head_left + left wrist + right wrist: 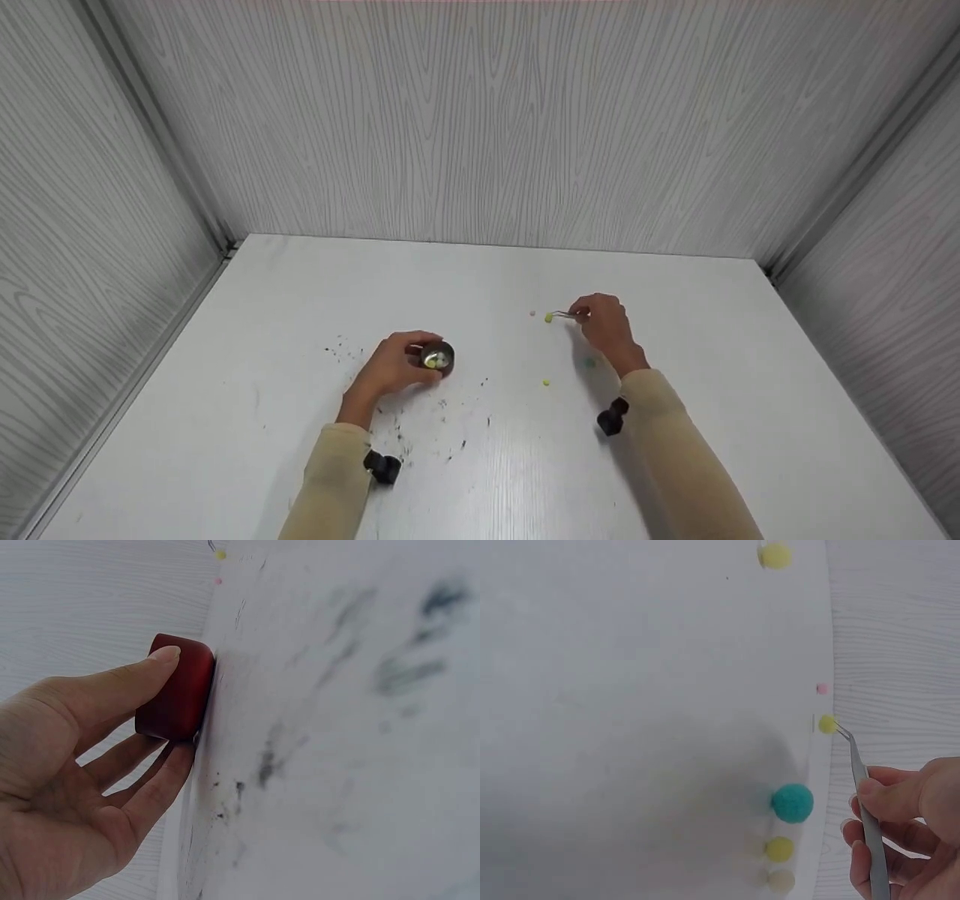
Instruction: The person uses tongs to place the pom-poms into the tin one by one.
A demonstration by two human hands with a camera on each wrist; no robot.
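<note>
My left hand (394,364) grips a small round cup (180,686), thumb on one side and fingers on the other. Outside it is dark red. Its metallic inside shows in the head view, with a few small pale and yellow balls (433,363) in it. Bent-tip metal tweezers (870,829) are pinched in my right hand (606,326). Their tips meet a small yellow pom-pom (827,724); whether it is off the table I cannot tell. Beside it lies a tiny pink pom-pom (822,688).
Nearer my right forearm a teal pom-pom (793,803) lies in shadow. The right wrist view also has another yellow pom-pom (780,849), a cream one (781,880) and a yellow one (776,556) at the top. Dark smudges (401,435) mark the white table (225,420); grey panels (480,127) enclose it.
</note>
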